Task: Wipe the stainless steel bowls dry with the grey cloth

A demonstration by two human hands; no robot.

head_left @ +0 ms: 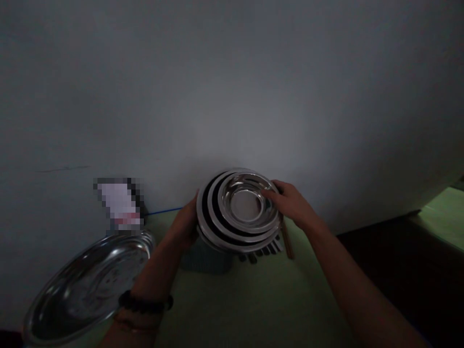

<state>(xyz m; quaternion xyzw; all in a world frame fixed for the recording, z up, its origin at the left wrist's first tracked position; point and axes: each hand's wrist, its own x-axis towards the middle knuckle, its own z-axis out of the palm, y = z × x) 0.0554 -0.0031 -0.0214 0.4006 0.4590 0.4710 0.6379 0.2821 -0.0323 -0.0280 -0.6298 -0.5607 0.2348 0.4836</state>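
Note:
A nested stack of shiny metal bowls (pixel 245 205), widest at the bottom, is held up over the green table between both my hands. My left hand (pixel 188 220) grips its left side, with the fingers mostly hidden behind the rims. On the right, my right hand (pixel 286 198) clasps the smallest, topmost bowl's rim, thumb over the inner edge. Below the stack, dark-handled cutlery (pixel 266 250) pokes out in a row. Wooden chopsticks (pixel 287 241) lie just right of it.
At the left stands a large oval metal basin (pixel 90 280), tilted. A pixelated object (pixel 121 205) leans on the grey wall (pixel 232 87) behind it. The green table (pixel 261 304) meets that wall. Another green surface (pixel 444 220) shows at far right, past a dark gap.

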